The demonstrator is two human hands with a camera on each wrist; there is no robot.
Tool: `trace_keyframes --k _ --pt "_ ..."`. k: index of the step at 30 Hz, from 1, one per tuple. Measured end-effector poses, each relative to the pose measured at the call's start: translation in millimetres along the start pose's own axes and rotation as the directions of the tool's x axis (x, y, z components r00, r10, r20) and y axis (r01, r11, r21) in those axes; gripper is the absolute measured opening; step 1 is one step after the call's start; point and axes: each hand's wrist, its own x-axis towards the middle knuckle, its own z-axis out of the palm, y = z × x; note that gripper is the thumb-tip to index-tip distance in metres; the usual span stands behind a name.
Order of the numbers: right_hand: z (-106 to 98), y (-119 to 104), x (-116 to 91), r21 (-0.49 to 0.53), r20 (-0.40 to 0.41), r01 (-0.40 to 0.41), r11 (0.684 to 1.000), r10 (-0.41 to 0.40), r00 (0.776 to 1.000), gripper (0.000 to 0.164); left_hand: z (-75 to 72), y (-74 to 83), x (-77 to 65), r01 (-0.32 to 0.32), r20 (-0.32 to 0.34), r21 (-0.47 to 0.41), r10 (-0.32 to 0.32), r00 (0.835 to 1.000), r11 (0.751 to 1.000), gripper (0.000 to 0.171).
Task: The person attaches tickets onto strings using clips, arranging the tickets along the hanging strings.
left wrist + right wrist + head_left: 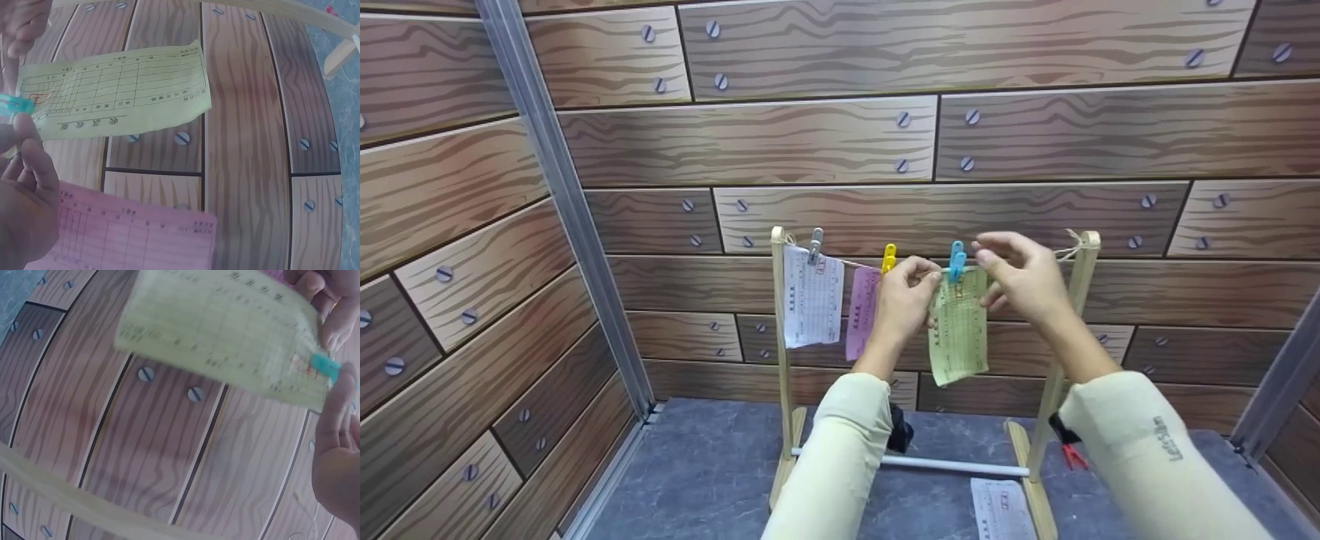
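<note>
A pale green printed slip [958,330] hangs from a string, held at its top by a blue clothespin [957,259]. At the slip's upper left corner, my left hand [904,296] pinches the paper between thumb and forefinger. My right hand [1024,274] is just right of the blue clothespin, its fingers loosely bent and parted with nothing between them. In the left wrist view, the green slip [121,93] stretches away from the clothespin [16,105]. The right wrist view shows the clothespin [325,365] close to the right fingertips.
On the string's left hang a white slip [813,300] under a grey clothespin [815,246] and a pink slip [861,315] under a yellow clothespin [889,256]. A wooden frame [778,300] carries the string. Another white slip [1003,508] and a red clothespin [1074,456] lie below.
</note>
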Motion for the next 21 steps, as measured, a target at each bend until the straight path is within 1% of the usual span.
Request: trace_keyframes --k 4,5,8,11,13,16,19,21 --pt "-11.7 3.2 -8.0 0.074 -0.094 0.082 0.994 -0.075 0.993 0.031 0.2 3.1 0.0 -0.031 -0.001 0.027 0.031 1.0 0.999 0.006" --pt "-14.6 3.8 -9.5 0.097 -0.115 0.1 0.99 -0.088 0.989 0.03 -0.2 3.5 -0.1 -0.046 -0.004 0.047 0.046 0.999 0.998 0.005" --pt "-23.9 6.3 -13.6 0.171 -0.186 0.144 0.975 -0.112 0.976 0.026 -1.3 2.8 -0.6 -0.061 0.001 0.116 0.061 0.998 0.991 0.009" --pt "-33.5 10.4 -18.4 0.228 -0.264 0.175 0.958 -0.112 0.958 0.022 -2.1 0.9 -1.8 -0.071 0.009 0.19 0.071 0.997 0.979 0.019" --pt "-40.2 14.2 -22.2 0.263 -0.307 0.188 0.946 -0.103 0.946 0.021 -2.7 -0.8 -3.4 -0.081 0.026 0.213 0.077 0.997 0.974 0.028" --pt "-50.6 21.9 -28.7 0.315 -0.358 0.206 0.926 -0.085 0.93 0.021 -4.0 -3.7 -7.4 -0.116 0.056 0.254 0.105 0.993 0.96 0.043" --pt "-61.2 30.9 -35.8 0.364 -0.398 0.211 0.907 -0.053 0.916 0.022 -6.5 -7.9 -13.3 -0.157 0.093 0.306 0.134 0.987 0.939 0.055" --pt "-69.0 37.1 -40.7 0.382 -0.433 0.204 0.901 -0.021 0.901 0.02 -8.7 -11.1 -18.0 -0.181 0.118 0.342 0.149 0.982 0.922 0.061"
